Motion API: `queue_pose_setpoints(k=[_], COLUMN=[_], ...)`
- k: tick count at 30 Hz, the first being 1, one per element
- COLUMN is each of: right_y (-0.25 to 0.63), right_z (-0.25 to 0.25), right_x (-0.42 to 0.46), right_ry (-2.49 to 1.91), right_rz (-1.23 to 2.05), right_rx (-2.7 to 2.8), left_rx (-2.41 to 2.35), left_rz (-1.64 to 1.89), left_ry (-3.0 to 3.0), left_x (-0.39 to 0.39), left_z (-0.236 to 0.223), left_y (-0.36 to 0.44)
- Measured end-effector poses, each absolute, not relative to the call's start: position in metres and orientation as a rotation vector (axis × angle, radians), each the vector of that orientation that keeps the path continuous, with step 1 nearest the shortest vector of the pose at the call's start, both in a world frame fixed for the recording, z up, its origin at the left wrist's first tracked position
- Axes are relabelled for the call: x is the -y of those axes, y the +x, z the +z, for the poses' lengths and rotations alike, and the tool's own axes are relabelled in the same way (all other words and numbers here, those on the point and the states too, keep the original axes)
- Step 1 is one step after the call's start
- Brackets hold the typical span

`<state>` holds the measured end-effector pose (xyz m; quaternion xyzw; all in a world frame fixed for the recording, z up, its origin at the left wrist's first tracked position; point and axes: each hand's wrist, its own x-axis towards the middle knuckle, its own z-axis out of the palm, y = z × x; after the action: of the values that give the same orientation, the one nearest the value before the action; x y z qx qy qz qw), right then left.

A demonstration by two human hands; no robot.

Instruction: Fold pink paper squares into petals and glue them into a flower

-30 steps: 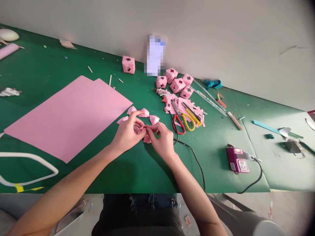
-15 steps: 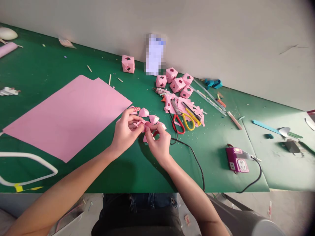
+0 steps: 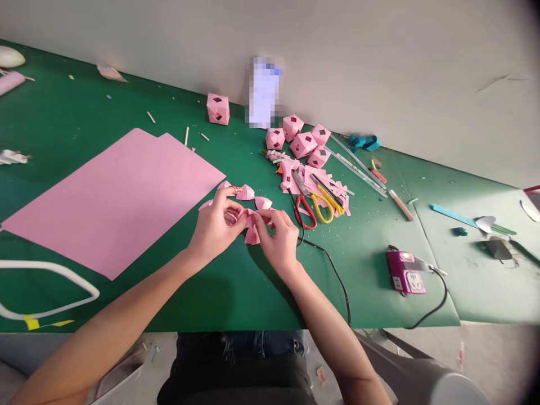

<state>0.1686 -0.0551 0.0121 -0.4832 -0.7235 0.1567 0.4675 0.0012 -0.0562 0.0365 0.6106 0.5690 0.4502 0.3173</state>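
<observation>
Both hands pinch one small folded pink paper piece (image 3: 248, 215) above the green table. My left hand (image 3: 215, 225) grips it from the left, thumb against fingers, and a red-and-white wrap shows on one finger. My right hand (image 3: 278, 233) holds its right side between thumb and fingertips. Around them lie several similar folded paper pieces (image 3: 263, 203), partly hidden by the hands. Another folded piece (image 3: 252, 236) shows just below the fingertips. Left of the hands, large pink paper sheets (image 3: 113, 202) lie flat.
Scissors with red and yellow handles (image 3: 314, 207) rest on pink strips beside a pink glue gun (image 3: 287, 175), its black cord running frontward. Pink paper cubes (image 3: 302, 145) stand behind. A purple power adapter (image 3: 405, 273) sits at right, a white looped tube (image 3: 50, 264) at front left.
My right hand has shifted slightly right and its fingers have straightened over the paper piece. The folded piece below the fingertips shows more. My left hand has barely moved.
</observation>
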Motion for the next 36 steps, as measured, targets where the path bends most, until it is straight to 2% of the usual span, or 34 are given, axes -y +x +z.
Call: queue_pose_setpoints(k=[19,27,36], right_y=[0.1748,0.1763,0.1684], right_z=[0.0123,0.0140,0.0132], right_x=[0.0494,0.0493,0.0557], right_ry=[-1.100,-1.165,-1.223], right_rz=[0.169,0.221,0.475], right_rx=[1.962,1.990,1.897], left_rx=[-1.437,-1.430,-1.397], left_rz=[1.102,1.100,1.190], left_ry=[1.500,1.497,1.418], left_x=[0.0549,0.0551,0.0534], left_z=[0.0366,0.0365,0.0344], left_y=[-0.0003,0.0005,-0.0009])
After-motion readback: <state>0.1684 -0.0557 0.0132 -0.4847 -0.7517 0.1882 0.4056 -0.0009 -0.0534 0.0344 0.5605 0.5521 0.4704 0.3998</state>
